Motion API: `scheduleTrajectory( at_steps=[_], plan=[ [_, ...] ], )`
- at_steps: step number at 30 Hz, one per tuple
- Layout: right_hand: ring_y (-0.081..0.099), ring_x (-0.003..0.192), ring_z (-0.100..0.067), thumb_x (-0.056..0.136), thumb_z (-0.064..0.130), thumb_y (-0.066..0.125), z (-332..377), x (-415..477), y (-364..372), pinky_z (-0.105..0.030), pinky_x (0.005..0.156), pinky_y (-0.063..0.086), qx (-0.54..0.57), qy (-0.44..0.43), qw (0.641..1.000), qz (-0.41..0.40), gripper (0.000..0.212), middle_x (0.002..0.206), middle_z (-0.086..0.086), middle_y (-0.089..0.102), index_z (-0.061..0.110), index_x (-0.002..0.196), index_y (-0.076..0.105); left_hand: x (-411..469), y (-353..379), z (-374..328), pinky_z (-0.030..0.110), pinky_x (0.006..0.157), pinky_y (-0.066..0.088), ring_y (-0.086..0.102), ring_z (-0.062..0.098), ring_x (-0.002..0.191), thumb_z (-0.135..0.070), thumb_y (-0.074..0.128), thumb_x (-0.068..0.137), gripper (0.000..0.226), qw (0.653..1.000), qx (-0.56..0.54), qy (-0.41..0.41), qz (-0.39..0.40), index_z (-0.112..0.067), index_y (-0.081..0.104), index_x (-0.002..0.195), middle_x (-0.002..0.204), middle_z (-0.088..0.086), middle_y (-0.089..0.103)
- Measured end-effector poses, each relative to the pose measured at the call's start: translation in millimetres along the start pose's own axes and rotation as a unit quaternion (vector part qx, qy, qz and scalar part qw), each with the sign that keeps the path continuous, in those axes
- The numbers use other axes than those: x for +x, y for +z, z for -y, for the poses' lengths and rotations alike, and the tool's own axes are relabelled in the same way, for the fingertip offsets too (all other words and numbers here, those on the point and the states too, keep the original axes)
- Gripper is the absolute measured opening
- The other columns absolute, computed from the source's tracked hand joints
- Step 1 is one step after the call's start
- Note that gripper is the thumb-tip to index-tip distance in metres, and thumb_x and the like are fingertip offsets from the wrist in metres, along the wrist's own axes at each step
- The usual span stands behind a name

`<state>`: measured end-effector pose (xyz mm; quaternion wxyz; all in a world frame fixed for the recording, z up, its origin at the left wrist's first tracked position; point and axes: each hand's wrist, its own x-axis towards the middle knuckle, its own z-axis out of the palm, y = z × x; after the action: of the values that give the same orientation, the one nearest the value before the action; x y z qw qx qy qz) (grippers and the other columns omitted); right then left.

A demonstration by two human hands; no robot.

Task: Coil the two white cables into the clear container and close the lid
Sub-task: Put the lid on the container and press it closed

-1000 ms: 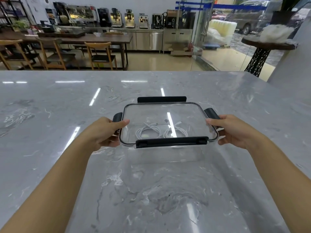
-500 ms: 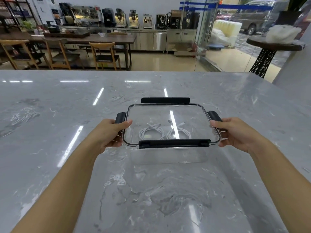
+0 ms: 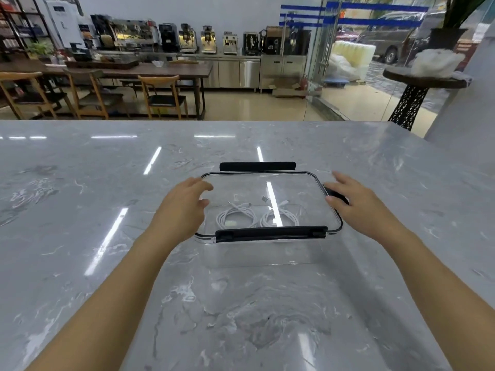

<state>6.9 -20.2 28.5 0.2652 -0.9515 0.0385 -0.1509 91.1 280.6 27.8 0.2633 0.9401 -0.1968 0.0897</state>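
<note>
The clear container stands on the marble counter with its clear lid on top. Two coiled white cables lie side by side inside, the left cable and the right cable. The near black latch is folded down along the front rim; the far latch sticks up behind. My left hand hovers at the lid's left edge, fingers spread, covering the left latch. My right hand is at the right edge with fingers apart, over the right black latch. Neither hand holds anything.
The grey marble counter stretches wide around the container. Beyond its far edge are wooden chairs, a long table, coffee machines and a glass door. A small round side table stands at the far right.
Both hands have let go of the side latches and lifted slightly up and forward, fingers opening. The container and cables stay in place.
</note>
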Motion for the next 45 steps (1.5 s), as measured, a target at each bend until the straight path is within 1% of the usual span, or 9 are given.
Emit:
scheduleTrajectory(
  at_steps=[4, 13, 16, 20, 25, 28, 35, 39, 45],
  plan=[
    [0.059, 0.088, -0.024, 0.092, 0.035, 0.046, 2.0, -4.5, 5.6, -0.035, 0.076, 0.044, 0.024, 0.095, 0.994, 0.049, 0.031, 0.093, -0.009, 0.065, 0.009, 0.104, 0.057, -1.4, 6.0, -4.2, 0.036, 0.079, 0.039, 0.052, 0.029, 0.101, -0.031, 0.044, 0.095, 0.043, 0.991, -0.048, -0.119, 0.045, -0.005, 0.039, 0.128, 0.126, 0.018, 0.054],
    [0.067, 0.077, -0.018, 0.089, 0.028, 0.055, -3.7, 4.7, 3.8, -0.034, 0.07, 0.052, 0.175, 0.158, 0.97, 0.062, 0.019, 0.083, -0.007, 0.07, 0.014, 0.101, 0.051, 0.5, -0.7, 6.1, 0.04, 0.079, 0.048, 0.059, 0.026, 0.088, -0.031, 0.063, 0.085, 0.034, 0.962, -0.213, -0.164, 0.037, -0.023, 0.047, 0.114, 0.107, 0.01, 0.058],
    [0.062, 0.093, -0.025, 0.086, 0.029, 0.059, -1.5, 15.5, -2.5, -0.039, 0.079, 0.051, 0.085, 0.161, 0.98, 0.084, 0.026, 0.103, -0.008, 0.064, 0.011, 0.104, 0.053, 3.0, 0.0, 3.7, 0.038, 0.087, 0.041, 0.052, 0.029, 0.107, -0.032, 0.058, 0.087, 0.036, 0.985, -0.092, -0.131, 0.06, -0.021, 0.049, 0.12, 0.125, 0.013, 0.051],
    [0.048, 0.117, -0.02, 0.087, 0.03, 0.059, 14.8, 28.4, 0.0, -0.03, 0.092, 0.038, -0.001, 0.006, 1.0, -0.001, 0.037, 0.127, -0.002, 0.053, 0.02, 0.121, 0.051, 2.3, -4.2, -15.3, 0.031, 0.096, 0.033, 0.043, 0.021, 0.122, -0.034, 0.061, 0.085, 0.033, 0.998, -0.034, 0.036, -0.04, -0.021, 0.057, 0.115, 0.133, 0.003, 0.049],
    [0.027, 0.136, -0.016, 0.087, 0.047, 0.051, 33.4, 53.9, 21.1, -0.037, 0.112, 0.018, -0.01, -0.069, 0.989, 0.133, 0.06, 0.149, 0.006, 0.03, 0.032, 0.14, 0.026, 0.5, 1.4, -35.8, 0.028, 0.103, 0.026, 0.035, 0.01, 0.128, -0.062, 0.061, 0.072, 0.065, 0.973, -0.074, 0.123, 0.179, -0.039, 0.044, 0.13, 0.14, -0.01, 0.043],
    [0.011, 0.141, -0.014, 0.086, 0.056, 0.044, 36.4, 69.4, 34.7, -0.033, 0.109, 0.005, -0.046, -0.069, 0.98, 0.183, 0.067, 0.153, 0.007, 0.019, 0.034, 0.142, 0.016, 0.6, 6.8, -32.6, 0.043, 0.116, -0.001, 0.007, 0.01, 0.141, -0.074, 0.055, 0.064, 0.083, 0.961, -0.019, 0.116, 0.251, -0.049, 0.024, 0.137, 0.154, -0.009, 0.019],
    [0.025, 0.135, -0.016, 0.075, 0.077, 0.031, 34.9, 94.5, 50.7, -0.037, 0.103, 0.012, -0.124, -0.052, 0.973, 0.186, 0.081, 0.149, 0.005, 0.032, 0.03, 0.14, 0.021, -4.0, 17.7, -24.2, 0.05, 0.111, -0.015, -0.016, 0.016, 0.141, -0.078, 0.056, 0.059, 0.097, 0.947, 0.104, 0.175, 0.248, -0.053, 0.004, 0.138, 0.158, -0.006, -0.004],
    [0.043, 0.109, -0.016, 0.052, 0.092, 0.022, 41.3, 102.7, 59.9, -0.041, 0.092, 0.023, -0.128, -0.047, 0.976, 0.171, 0.096, 0.119, 0.003, 0.052, 0.027, 0.119, 0.043, -9.6, 23.3, -25.9, 0.054, 0.11, -0.011, -0.008, 0.024, 0.143, -0.07, 0.054, 0.068, 0.083, 0.948, 0.148, 0.212, 0.186, -0.058, 0.007, 0.135, 0.158, 0.0, 0.001],
    [0.034, 0.1, -0.024, 0.052, 0.085, 0.048, 42.6, 107.4, 62.5, -0.042, 0.08, 0.034, -0.048, 0.023, 0.981, 0.188, 0.073, 0.105, 0.003, 0.05, 0.033, 0.102, 0.035, -9.8, 22.9, -27.0, 0.057, 0.11, -0.006, -0.004, 0.029, 0.143, -0.063, 0.054, 0.074, 0.076, 0.942, 0.174, 0.228, 0.172, -0.058, 0.009, 0.135, 0.157, 0.006, 0.006]
  ],
)
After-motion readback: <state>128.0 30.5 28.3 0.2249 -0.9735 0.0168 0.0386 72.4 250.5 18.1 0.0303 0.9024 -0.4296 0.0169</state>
